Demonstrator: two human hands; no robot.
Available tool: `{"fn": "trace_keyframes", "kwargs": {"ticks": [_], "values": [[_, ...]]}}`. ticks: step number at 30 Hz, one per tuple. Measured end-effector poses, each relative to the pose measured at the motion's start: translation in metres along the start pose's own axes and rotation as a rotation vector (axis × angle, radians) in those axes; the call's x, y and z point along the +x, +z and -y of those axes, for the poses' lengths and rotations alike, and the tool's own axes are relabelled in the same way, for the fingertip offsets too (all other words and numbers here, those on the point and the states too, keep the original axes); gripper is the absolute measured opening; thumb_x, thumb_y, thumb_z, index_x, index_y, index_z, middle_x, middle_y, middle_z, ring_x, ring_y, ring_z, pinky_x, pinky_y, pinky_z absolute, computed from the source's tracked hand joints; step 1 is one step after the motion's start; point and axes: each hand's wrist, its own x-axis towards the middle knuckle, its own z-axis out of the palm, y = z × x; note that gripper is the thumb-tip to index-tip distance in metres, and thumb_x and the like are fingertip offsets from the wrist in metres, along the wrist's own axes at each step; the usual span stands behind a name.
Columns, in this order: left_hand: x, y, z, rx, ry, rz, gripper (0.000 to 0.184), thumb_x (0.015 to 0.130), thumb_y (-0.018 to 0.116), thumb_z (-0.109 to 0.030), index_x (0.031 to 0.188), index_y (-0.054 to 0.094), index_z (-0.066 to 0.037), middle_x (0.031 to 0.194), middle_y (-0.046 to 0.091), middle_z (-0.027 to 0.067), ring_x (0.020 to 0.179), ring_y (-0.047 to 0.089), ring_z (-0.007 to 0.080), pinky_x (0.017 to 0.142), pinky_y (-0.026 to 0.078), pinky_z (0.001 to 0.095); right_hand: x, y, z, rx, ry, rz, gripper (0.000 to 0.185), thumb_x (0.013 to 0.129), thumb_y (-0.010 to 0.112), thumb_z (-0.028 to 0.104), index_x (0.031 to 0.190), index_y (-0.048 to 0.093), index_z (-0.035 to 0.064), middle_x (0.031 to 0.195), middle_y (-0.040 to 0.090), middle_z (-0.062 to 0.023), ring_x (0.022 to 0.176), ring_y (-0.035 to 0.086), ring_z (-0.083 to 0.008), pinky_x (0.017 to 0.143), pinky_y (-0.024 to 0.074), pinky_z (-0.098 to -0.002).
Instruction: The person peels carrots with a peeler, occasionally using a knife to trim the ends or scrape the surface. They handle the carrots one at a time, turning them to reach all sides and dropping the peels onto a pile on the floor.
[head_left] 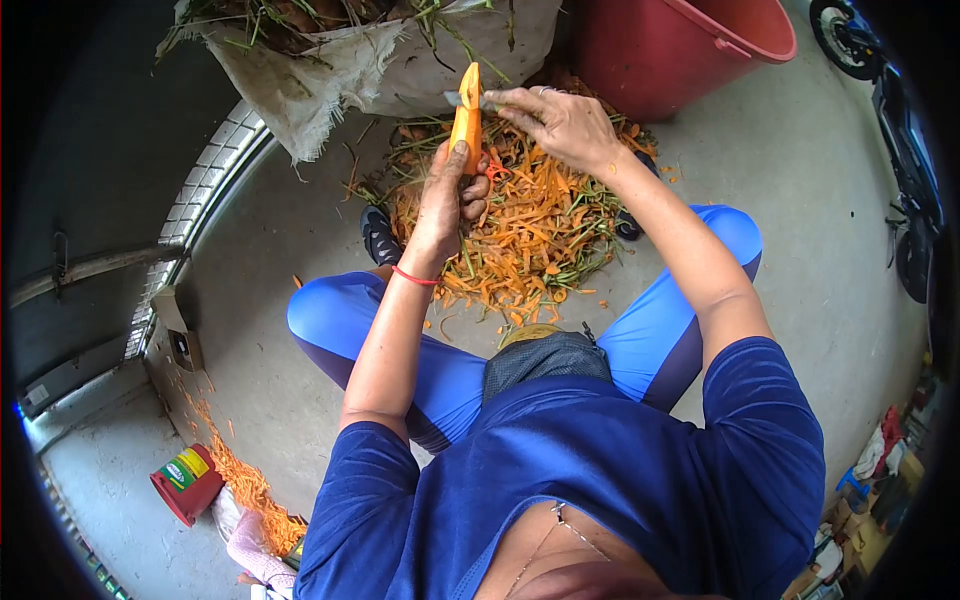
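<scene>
My left hand (447, 200) is wrapped round the lower part of a peeled orange carrot (467, 130), which points up and away from me. My right hand (565, 125) is closed at the carrot's upper right side, on a small grey metal blade (453, 98) that lies across the carrot. Its handle is hidden by the fingers, so whether it is a knife or a peeler cannot be told. Below both hands, a heap of orange carrot peelings (535, 220) mixed with green stems covers the floor between my feet. A small red thing (496, 170) shows beside my left fingers.
A white woven sack (480, 45) with stems and roots on top stands ahead. To its right is a large red tub (670, 60). A motorcycle (905, 160) stands at the far right. At lower left are a red bucket (188, 485) and more orange shreds (245, 480).
</scene>
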Motion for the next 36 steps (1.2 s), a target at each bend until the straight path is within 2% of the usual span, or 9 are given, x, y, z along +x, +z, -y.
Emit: {"fn": "trace_keyframes", "kwargs": {"ticks": [5, 9, 13, 19, 25, 29, 31, 34, 36], "values": [[-0.009, 0.004, 0.004, 0.168, -0.045, 0.016, 0.037, 0.095, 0.049, -0.036, 0.125, 0.038, -0.016, 0.088, 0.044, -0.0019, 0.058, 0.032, 0.0032, 0.046, 0.025, 0.0154, 0.014, -0.002, -0.059, 0.079, 0.368, -0.015, 0.036, 0.094, 0.031, 0.056, 0.122, 0.048, 0.0407, 0.098, 0.068, -0.0026, 0.088, 0.067, -0.0242, 0.065, 0.0544, -0.0364], [-0.005, -0.002, 0.002, 0.288, -0.008, -0.053, 0.048, 0.094, 0.051, -0.034, 0.136, 0.034, -0.017, 0.088, 0.046, -0.0025, 0.061, 0.034, 0.0027, 0.051, 0.029, 0.0155, 0.015, -0.001, -0.026, 0.851, 0.624, 0.104, 0.050, 0.088, 0.054, 0.052, 0.123, 0.053, 0.0167, 0.066, 0.056, 0.0007, 0.046, 0.040, -0.0043, 0.042, 0.0318, -0.0207], [0.001, -0.006, -0.002, 0.718, 0.092, 0.018, 0.052, 0.094, 0.053, -0.033, 0.137, 0.034, -0.012, 0.097, 0.052, 0.0041, 0.074, 0.049, 0.0108, 0.064, 0.042, 0.0246, 0.013, -0.021, 0.001, 1.301, 0.675, 0.332, 0.037, 0.086, 0.065, 0.041, 0.099, 0.067, 0.0062, 0.056, 0.033, 0.0099, 0.044, 0.021, -0.0014, 0.041, 0.0168, -0.0215], [0.015, -0.018, 0.007, 1.653, 0.758, -0.573, 0.069, 0.090, 0.056, -0.042, 0.136, 0.031, 0.003, 0.135, 0.035, 0.0188, 0.126, 0.036, 0.0282, 0.103, 0.032, 0.0402, 0.015, -0.012, 0.012, 0.994, 0.303, -0.230, 0.027, 0.082, 0.071, 0.028, 0.096, 0.068, 0.0043, 0.074, 0.065, 0.0008, 0.060, 0.058, -0.0064, 0.054, 0.0461, -0.0233], [0.014, 0.004, 0.014, -0.301, -0.045, -0.157, 0.063, 0.094, 0.041, -0.053, 0.129, 0.037, -0.002, 0.122, 0.046, 0.0150, 0.113, 0.048, 0.0261, 0.088, 0.045, 0.0374, 0.009, -0.010, 0.025, 0.406, -0.212, -0.329, 0.033, 0.076, 0.073, 0.024, 0.107, 0.064, 0.0152, 0.089, 0.065, -0.0057, 0.076, 0.065, -0.0223, 0.066, 0.0544, -0.0314], [0.025, -0.026, 0.015, -0.385, 0.099, -0.088, 0.029, 0.097, 0.045, -0.034, 0.111, 0.044, -0.008, 0.103, 0.053, 0.0083, 0.093, 0.056, 0.0185, 0.074, 0.054, 0.0320, -0.014, 0.013, 0.041, 0.584, -0.276, -0.124, 0.041, 0.081, 0.066, 0.040, 0.113, 0.061, 0.0143, 0.099, 0.065, -0.0063, 0.086, 0.065, -0.0227, 0.076, 0.0541, -0.0332], [0.025, -0.029, 0.016, -0.303, 0.139, -0.294, 0.027, 0.094, 0.051, -0.030, 0.109, 0.045, -0.008, 0.093, 0.056, 0.0073, 0.087, 0.058, 0.0169, 0.072, 0.056, 0.0314, -0.023, -0.002, 0.050, 0.945, 0.104, 0.278, 0.047, 0.088, 0.055, 0.049, 0.114, 0.056, 0.0096, 0.098, 0.065, -0.0093, 0.091, 0.065, -0.0220, 0.080, 0.0511, -0.0340], [0.021, -0.033, 0.015, 0.251, 0.209, -0.444, 0.029, 0.093, 0.053, -0.027, 0.115, 0.042, -0.011, 0.084, 0.050, 0.0019, 0.073, 0.051, 0.0119, 0.070, 0.051, 0.0270, -0.012, -0.023, 0.042, 0.849, 0.547, 0.524, 0.049, 0.094, 0.044, 0.050, 0.111, 0.051, 0.0054, 0.097, 0.064, -0.0145, 0.094, 0.064, -0.0230, 0.080, 0.0490, -0.0352], [0.018, -0.041, 0.017, 0.678, 0.253, -0.467, 0.036, 0.092, 0.054, -0.030, 0.120, 0.044, -0.010, 0.089, 0.056, 0.0063, 0.077, 0.055, 0.0175, 0.070, 0.049, 0.0301, -0.012, -0.020, 0.039, 0.753, 0.423, 0.480, 0.047, 0.096, 0.040, 0.047, 0.108, 0.051, 0.0030, 0.087, 0.062, -0.0101, 0.086, 0.061, -0.0178, 0.077, 0.0473, -0.0312]]}}
